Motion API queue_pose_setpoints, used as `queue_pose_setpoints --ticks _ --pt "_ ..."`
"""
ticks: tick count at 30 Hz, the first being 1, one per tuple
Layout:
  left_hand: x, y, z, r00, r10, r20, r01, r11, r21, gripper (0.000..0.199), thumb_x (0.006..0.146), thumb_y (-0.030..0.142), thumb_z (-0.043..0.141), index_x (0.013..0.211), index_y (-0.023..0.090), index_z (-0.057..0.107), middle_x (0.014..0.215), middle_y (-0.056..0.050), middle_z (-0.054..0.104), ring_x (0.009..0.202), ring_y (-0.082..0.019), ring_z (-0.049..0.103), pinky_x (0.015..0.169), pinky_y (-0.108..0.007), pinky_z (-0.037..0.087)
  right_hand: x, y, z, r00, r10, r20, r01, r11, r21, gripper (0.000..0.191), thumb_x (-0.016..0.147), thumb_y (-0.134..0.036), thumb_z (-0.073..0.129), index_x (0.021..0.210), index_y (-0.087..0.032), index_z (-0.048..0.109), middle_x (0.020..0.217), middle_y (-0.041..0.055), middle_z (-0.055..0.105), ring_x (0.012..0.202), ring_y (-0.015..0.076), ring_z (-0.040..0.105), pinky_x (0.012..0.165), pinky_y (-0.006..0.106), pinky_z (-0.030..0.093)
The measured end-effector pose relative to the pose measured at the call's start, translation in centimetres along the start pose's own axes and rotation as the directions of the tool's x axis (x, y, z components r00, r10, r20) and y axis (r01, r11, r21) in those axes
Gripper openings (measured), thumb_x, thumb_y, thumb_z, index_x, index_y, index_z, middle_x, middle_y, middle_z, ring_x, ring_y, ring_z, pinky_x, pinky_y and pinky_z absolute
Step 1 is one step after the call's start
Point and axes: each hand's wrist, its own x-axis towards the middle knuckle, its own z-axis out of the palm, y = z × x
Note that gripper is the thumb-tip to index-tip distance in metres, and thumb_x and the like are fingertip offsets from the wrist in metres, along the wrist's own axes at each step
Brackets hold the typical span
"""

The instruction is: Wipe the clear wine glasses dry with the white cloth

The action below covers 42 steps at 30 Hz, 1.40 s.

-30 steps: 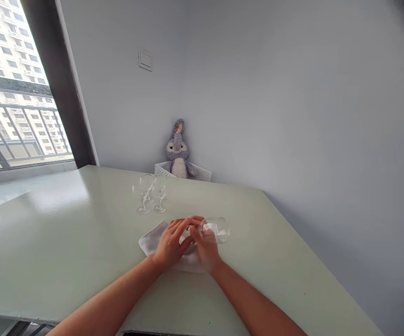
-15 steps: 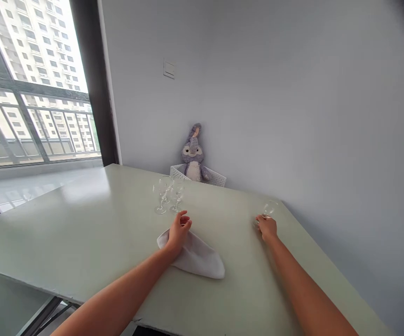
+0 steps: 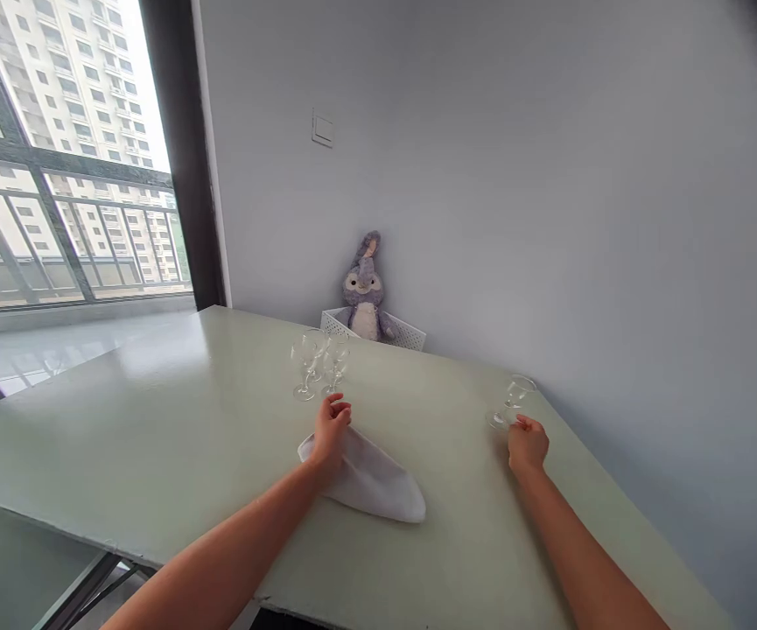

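Compared with one second ago, on the table (image 3: 174,455) across the lower half of the frame: a wide gap between the hands, instead of both together over the cloth (image 3: 378,481) at lower centre. Compared with half a second ago: cloth in practically the same place; left hand (image 3: 332,430) nearly unchanged, at centre; right hand (image 3: 529,442) lower and slightly farther right, away from the stem and now below the glass (image 3: 521,389). Location of glass: right of centre, slightly farther right than before, near the right-hand table edge.

Long axis of cloth: from upper left to lower right, with a narrow corner at the upper-left end and a rounded end at lower right. Long axis of glass: slanted in the frame, from base at lower left to bowl at upper right, mouth upward. Full seating of the base on the table: impossible to tell.

Left forearm (image 3: 234,556): diagonal from the bottom edge up to centre, wrist over the left part of the cloth. Right forearm (image 3: 571,534): diagonal from lower right up and leftward. Left grip: loosely curved fingers, nothing visibly held, just beside the cluster of glasses (image 3: 304,353), upright at centre. Right grip: curled fingers close to the base of the glass; contact or release not discernible.
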Motion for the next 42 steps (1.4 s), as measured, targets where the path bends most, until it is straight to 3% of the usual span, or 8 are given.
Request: queue_pose_setpoints --ticks 5,10,13,19,23,27,34,42 --pt "0.4 1.5 -0.9 0.967 0.183 -0.175 -0.193 0.98 -0.041 0.026 0.071 0.023 0.044 0.097 0.021 0.048 0.082 0.001 0.052 0.07 -0.008 0.052 0.07 -0.024 0.045 -8.6 -5.1 0.2 0.924 -0.257 0.285 0.239 0.966 0.096 0.019 0.069 -0.031 0.049 0.08 -0.019 0.059 0.078 0.0033 0.063 0.071 0.0163 0.057 0.065 0.027 0.046" --pt "0.6 2.1 -1.7 0.955 0.169 -0.244 -0.175 0.985 -0.003 0.025 0.07 0.022 0.045 0.094 0.021 0.05 0.085 0.0 0.052 0.073 -0.009 0.052 0.07 -0.024 0.046 -19.9 -10.3 1.9 0.174 -0.668 0.724 0.685 0.61 0.398 0.029 0.081 -0.037 0.049 0.104 -0.022 0.057 0.096 0.0052 0.061 0.084 0.0183 0.055 0.075 0.031 0.045" --pt "0.9 1.8 -1.9 0.96 0.149 -0.235 -0.143 0.989 0.043 0.031 0.07 0.02 0.045 0.1 0.021 0.05 0.098 -0.004 0.054 0.077 -0.01 0.054 0.07 -0.024 0.048 -23.4 -10.5 2.9 0.062 -0.677 0.733 0.865 0.403 0.298 0.041 0.073 -0.043 0.059 0.106 -0.02 0.056 0.095 0.0083 0.06 0.085 0.024 0.054 0.073 0.037 0.046" --pt "1.2 0.5 -1.8 0.966 0.14 -0.219 -0.128 0.99 0.065 0.04 0.072 0.022 0.048 0.112 0.024 0.048 0.113 -0.005 0.053 0.078 -0.011 0.057 0.068 -0.024 0.047 -22.8 -8.4 4.4 0.231 -0.665 0.71 0.807 0.539 0.243 0.016 0.083 -0.02 0.044 0.082 -0.021 0.06 0.077 0.0029 0.058 0.065 0.0158 0.053 0.057 0.026 0.041" --pt "1.8 0.4 -1.3 0.981 -0.026 -0.194 0.043 0.996 0.084 0.057 0.07 0.024 0.054 0.125 0.029 0.038 0.124 -0.005 0.047 0.07 -0.009 0.058 0.063 -0.023 0.045 -19.4 -8.0 4.6 0.52 -0.348 0.78 0.064 0.927 0.371 0.021 0.08 -0.035 0.048 0.074 -0.017 0.058 0.059 -0.0027 0.054 0.053 0.0115 0.049 0.049 0.022 0.037" --pt "3.3 0.9 -0.3 0.982 -0.115 -0.149 0.133 0.984 0.118 0.07 0.065 0.022 0.06 0.128 0.032 0.032 0.134 -0.008 0.036 0.061 -0.008 0.057 0.053 -0.023 0.043 -16.3 -8.1 4.4 0.414 -0.08 0.907 -0.643 0.679 0.353 0.025 0.066 -0.035 0.065 0.081 -0.016 0.059 0.06 -0.0007 0.06 0.048 0.012 0.052 0.047 0.023 0.041" --pt "6.1 0.7 1.8 0.99 -0.091 -0.108 0.105 0.985 0.134 0.049 0.067 0.025 0.057 0.113 0.021 0.042 0.102 -0.009 0.054 0.062 -0.009 0.056 0.051 -0.022 0.042 -13.7 -8.3 3.4 0.394 -0.119 0.911 -0.772 0.496 0.398 0.011 0.068 -0.025 0.066 0.073 -0.016 0.061 0.058 -0.0009 0.062 0.049 0.012 0.057 0.048 0.022 0.046" --pt "4.0 -0.1 1.9 0.997 0.081 0.0 -0.079 0.976 0.203 0.032 0.069 0.032 0.054 0.1 0.023 0.055 0.07 0.002 0.054 0.06 -0.011 0.054 0.055 -0.022 0.041 -8.7 -6.7 3.0 0.685 0.027 0.728 -0.714 0.225 0.663 0.012 0.071 -0.028 0.058 0.077 -0.018 0.061 0.068 0.0004 0.067 0.062 0.016 0.063 0.06 0.028 0.052"
